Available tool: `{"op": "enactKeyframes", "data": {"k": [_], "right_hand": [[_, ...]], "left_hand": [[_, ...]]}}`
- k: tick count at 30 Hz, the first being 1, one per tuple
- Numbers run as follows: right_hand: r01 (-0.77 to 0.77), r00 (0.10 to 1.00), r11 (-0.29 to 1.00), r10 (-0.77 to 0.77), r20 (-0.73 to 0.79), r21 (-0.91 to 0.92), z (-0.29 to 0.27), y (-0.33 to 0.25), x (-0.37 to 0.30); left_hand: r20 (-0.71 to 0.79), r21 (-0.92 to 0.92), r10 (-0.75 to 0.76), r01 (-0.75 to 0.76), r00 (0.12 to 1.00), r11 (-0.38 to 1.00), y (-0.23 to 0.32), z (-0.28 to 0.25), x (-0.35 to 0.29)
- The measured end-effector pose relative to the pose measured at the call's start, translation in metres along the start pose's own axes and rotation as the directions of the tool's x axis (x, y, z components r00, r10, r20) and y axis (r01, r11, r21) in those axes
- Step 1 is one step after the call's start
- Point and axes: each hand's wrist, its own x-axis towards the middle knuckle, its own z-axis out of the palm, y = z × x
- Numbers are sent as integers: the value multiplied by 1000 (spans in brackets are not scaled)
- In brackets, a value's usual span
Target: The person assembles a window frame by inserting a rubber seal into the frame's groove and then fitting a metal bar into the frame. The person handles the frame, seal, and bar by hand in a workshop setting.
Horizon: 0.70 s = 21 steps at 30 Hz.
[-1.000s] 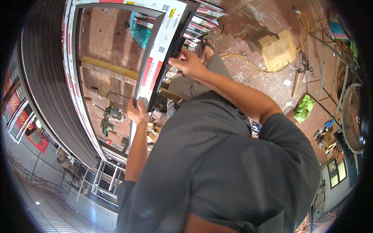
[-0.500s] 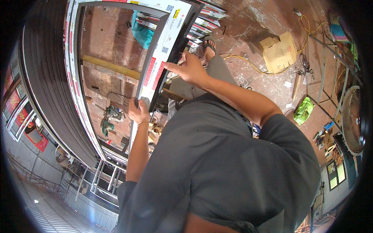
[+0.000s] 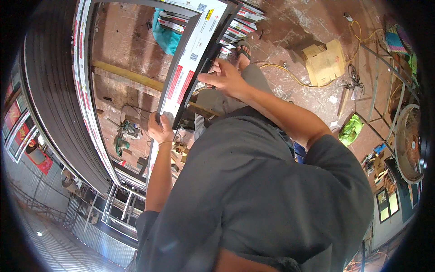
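Note:
A dark window frame (image 3: 192,56), its face covered in white and red printed film, stands in front of me. My left hand (image 3: 160,129) is closed on the near part of its bar, fingers on the inner edge. A small grey patch or piece (image 3: 168,116) shows on the bar by the left thumb; I cannot tell which. Beside the bar's dark outer edge, my right hand (image 3: 226,80) has curled fingers with thumb and fingertips close together. Anything between those fingertips is too small to make out.
Several film-covered profiles (image 3: 242,25) lie beyond the frame, near a teal cloth (image 3: 166,38). A stack of dark profiles (image 3: 54,90) runs along the left. At right are a cardboard box (image 3: 324,62), a yellow cable (image 3: 290,72), a green bag (image 3: 351,130) and a fan (image 3: 409,140).
My right thumb has come off the frame's printed face and drawn right, toward the outer edge. My left hand stays at the same place on the bar.

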Motion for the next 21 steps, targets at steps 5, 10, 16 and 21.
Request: {"op": "enactKeyframes", "data": {"k": [5,10,16,21], "right_hand": [[-15,990,994,0,-141,-107,7,10,17],[-6,997,994,-3,-78,-109,0,0,21],[-31,996,979,12,-93,-204,1,-21,18],[-73,985,956,24,-173,-284,0,-8,22]], "left_hand": [[37,2,-22,22,999,1000,-2,-2,1],[26,-5,-30,30,999,1000,-5,1,-2],[28,-8,-40,41,999,999,1,-2,-1],[41,3,-24,24,999,1000,-5,0,-1]]}}
